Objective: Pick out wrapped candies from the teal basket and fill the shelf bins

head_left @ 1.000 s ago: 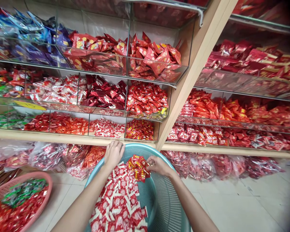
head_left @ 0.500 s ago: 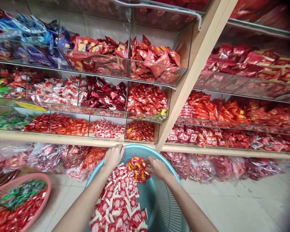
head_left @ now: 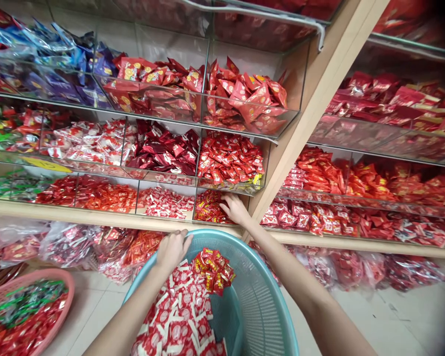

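Observation:
My left hand (head_left: 172, 248) is closed over the far rim of a large teal plastic basket (head_left: 267, 277). Inside the basket lie many red-and-white wrapped candies (head_left: 180, 321), with a small heap of red-and-yellow wrapped candies (head_left: 213, 269) at their far edge. Past the rim, my right hand (head_left: 235, 208) reaches into the low shelf compartment of small red-and-yellow candies (head_left: 208, 205). Its fingers are stretched apart over the right side of that pile, and I see nothing held in them.
A wooden shelf (head_left: 292, 148) with clear-fronted compartments of wrapped sweets rises ahead. Filled plastic bags (head_left: 72, 240) sit beneath it. At the lower left, a pink basket (head_left: 71, 289) holds green and red sweets on the tiled floor (head_left: 96, 309).
My right hand has moved from the red-and-yellow candies in the basket up into the shelf compartment, leaving that heap behind. My left hand stays on the rim. The view has shifted slightly.

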Demonstrator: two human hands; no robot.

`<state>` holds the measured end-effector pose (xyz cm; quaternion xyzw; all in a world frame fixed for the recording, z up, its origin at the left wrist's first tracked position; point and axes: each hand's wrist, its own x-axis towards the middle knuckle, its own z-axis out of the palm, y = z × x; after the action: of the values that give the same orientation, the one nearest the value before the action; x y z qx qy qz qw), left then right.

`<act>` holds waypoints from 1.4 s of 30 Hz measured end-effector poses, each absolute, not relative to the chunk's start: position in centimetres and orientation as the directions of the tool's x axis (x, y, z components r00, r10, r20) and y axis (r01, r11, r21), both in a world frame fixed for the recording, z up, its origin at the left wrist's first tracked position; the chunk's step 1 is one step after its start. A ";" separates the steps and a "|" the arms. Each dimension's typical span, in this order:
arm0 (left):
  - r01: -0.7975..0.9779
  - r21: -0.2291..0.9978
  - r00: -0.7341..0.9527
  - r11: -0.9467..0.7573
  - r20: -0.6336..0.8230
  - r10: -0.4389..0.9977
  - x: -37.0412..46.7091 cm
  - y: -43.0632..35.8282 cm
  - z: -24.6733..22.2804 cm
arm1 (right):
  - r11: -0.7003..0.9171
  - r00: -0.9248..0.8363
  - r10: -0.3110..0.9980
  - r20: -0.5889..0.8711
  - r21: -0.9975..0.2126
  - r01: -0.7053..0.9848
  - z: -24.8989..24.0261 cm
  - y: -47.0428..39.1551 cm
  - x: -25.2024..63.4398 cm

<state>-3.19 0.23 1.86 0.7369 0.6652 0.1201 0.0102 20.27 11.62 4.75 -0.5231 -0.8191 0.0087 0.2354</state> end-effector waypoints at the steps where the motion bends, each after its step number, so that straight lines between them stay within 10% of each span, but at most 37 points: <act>1: 0.978 0.172 0.088 -0.118 0.176 0.980 -3.3 0.2 1.8 | 0.432 -0.338 0.875 0.345 -0.247 0.867 4.8 13.3 19.9; 14: 0.974 0.207 0.057 -0.097 0.190 0.980 -3.8 0.7 1.5 | 0.200 -0.186 0.980 0.075 -0.463 0.864 2.8 20.8 17.1; 42: 0.970 0.236 0.021 -0.056 0.145 0.989 -3.2 0.0 2.0 | 0.432 -0.418 0.902 0.111 -0.276 0.859 0.7 15.8 19.8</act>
<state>-3.21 0.04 2.01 0.7138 0.6863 0.1353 0.0353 19.75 15.85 0.73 -0.5258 -0.8373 0.0882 0.1215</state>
